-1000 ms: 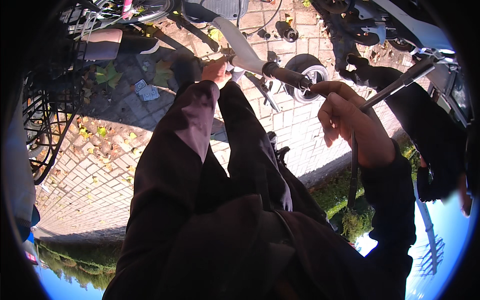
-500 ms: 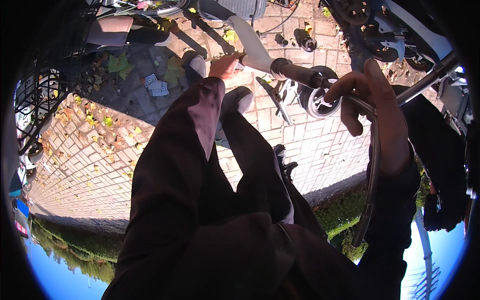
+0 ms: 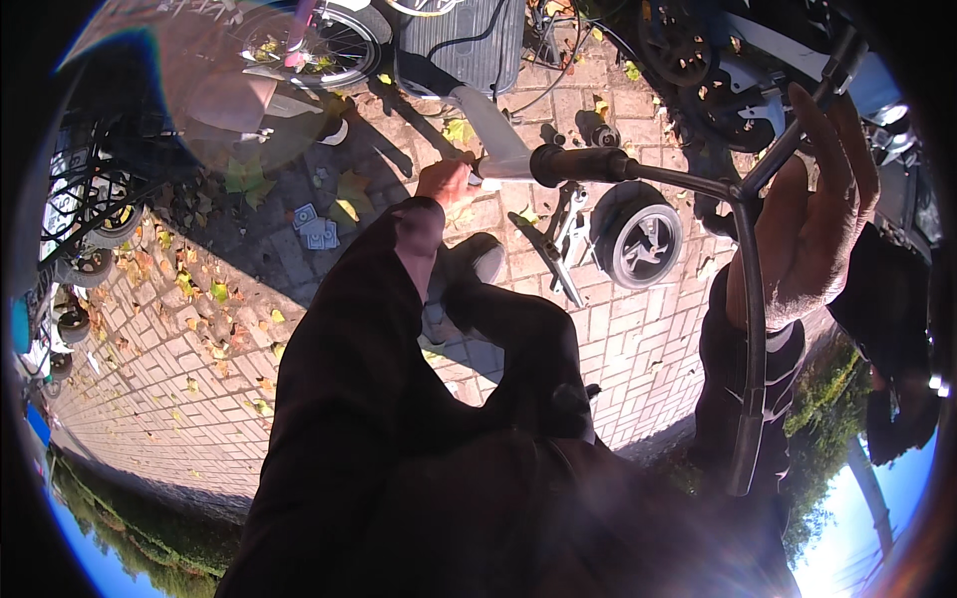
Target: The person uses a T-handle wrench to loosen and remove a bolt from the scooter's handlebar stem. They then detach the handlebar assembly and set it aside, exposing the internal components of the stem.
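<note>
I see a white scooter tube (image 3: 488, 135) running down to a dark clamp collar (image 3: 558, 164), with a thin stem out to a metal T-handlebar (image 3: 750, 299). My left hand (image 3: 447, 184) grips the lower part of the white tube, its fingers partly hidden. My right hand (image 3: 812, 199) is against the handlebar near the junction, fingers stretched upward and apart behind the bar. On the bricks below lie a small wheel with a black tyre (image 3: 668, 254) and loose metal parts (image 3: 563, 259).
A pink bicycle wheel (image 3: 329, 50) and a grey deck (image 3: 454, 50) are at the top. Parked scooters (image 3: 748, 60) crowd the upper right, black baskets (image 3: 85, 179) the left. A dark-clothed shape, apparently a person (image 3: 887, 299), is at right. Leaves and cards (image 3: 314, 229) lie on the paving.
My right hand has moved up and right, its curled fingers now straightened along the bar. The handlebar has tilted upward with it. My left hand stays on the tube, slightly lower in view.
</note>
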`<action>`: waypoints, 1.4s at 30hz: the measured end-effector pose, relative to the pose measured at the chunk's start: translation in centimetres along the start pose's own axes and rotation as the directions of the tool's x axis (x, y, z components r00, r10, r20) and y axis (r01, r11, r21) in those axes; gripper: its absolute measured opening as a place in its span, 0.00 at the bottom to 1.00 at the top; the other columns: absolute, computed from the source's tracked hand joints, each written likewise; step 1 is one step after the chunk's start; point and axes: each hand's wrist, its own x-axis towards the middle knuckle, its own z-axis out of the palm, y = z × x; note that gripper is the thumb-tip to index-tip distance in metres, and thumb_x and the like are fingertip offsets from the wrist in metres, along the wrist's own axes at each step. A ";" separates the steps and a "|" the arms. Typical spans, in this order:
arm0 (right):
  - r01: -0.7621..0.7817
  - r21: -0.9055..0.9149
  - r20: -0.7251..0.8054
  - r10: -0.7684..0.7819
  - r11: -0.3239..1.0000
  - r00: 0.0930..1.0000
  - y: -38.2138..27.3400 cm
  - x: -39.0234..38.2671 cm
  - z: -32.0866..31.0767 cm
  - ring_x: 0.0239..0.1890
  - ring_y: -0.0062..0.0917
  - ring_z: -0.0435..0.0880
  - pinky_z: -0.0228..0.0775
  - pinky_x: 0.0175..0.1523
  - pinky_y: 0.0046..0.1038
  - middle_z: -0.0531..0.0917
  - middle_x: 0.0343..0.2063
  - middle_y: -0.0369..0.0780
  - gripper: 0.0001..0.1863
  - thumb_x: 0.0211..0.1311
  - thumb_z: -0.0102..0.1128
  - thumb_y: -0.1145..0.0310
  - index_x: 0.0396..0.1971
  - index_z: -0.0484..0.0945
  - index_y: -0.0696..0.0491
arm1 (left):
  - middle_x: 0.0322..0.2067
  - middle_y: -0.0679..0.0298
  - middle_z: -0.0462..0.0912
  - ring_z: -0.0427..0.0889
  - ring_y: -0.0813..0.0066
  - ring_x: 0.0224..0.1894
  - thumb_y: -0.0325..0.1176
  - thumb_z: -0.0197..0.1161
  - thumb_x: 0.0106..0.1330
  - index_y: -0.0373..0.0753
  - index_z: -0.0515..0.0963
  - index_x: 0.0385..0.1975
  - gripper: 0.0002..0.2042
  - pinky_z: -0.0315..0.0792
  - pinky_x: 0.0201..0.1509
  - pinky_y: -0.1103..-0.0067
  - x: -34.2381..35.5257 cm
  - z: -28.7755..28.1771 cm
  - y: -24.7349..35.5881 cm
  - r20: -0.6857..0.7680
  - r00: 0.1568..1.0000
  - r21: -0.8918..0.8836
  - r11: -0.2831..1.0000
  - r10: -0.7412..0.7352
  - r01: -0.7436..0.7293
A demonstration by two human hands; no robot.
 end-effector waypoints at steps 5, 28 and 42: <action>0.199 -0.199 0.148 -0.172 0.959 0.974 -0.7 -0.5 -1.3 0.70 0.48 0.59 0.45 0.72 0.51 0.68 0.67 0.48 0.22 0.66 0.56 0.45 0.54 0.83 0.37 | 0.30 0.52 0.85 0.85 0.52 0.36 0.58 0.68 0.54 0.41 0.79 0.42 0.27 0.77 0.38 0.62 0.9 -0.3 -0.8 0.032 0.997 0.056 0.996 0.072 -0.073; -0.139 -0.311 0.090 0.175 0.940 0.980 -4.4 0.4 0.2 0.11 0.41 0.74 0.66 0.22 0.37 0.75 0.09 0.45 0.27 0.70 0.58 0.51 0.17 0.83 0.56 | 0.31 0.50 0.86 0.86 0.50 0.35 0.58 0.71 0.51 0.37 0.84 0.32 0.26 0.78 0.38 0.61 0.8 -0.1 0.0 -0.239 0.960 0.075 0.989 0.145 -0.130; 0.131 -0.383 -0.100 -0.182 0.914 0.978 -2.3 0.6 1.5 0.16 0.43 0.78 0.70 0.26 0.40 0.74 0.10 0.48 0.33 0.69 0.54 0.42 0.13 0.78 0.56 | 0.29 0.47 0.78 0.78 0.47 0.35 0.66 0.64 0.57 0.34 0.73 0.27 0.32 0.70 0.37 0.59 3.9 3.9 -5.4 -0.404 0.815 0.235 0.908 0.415 -0.346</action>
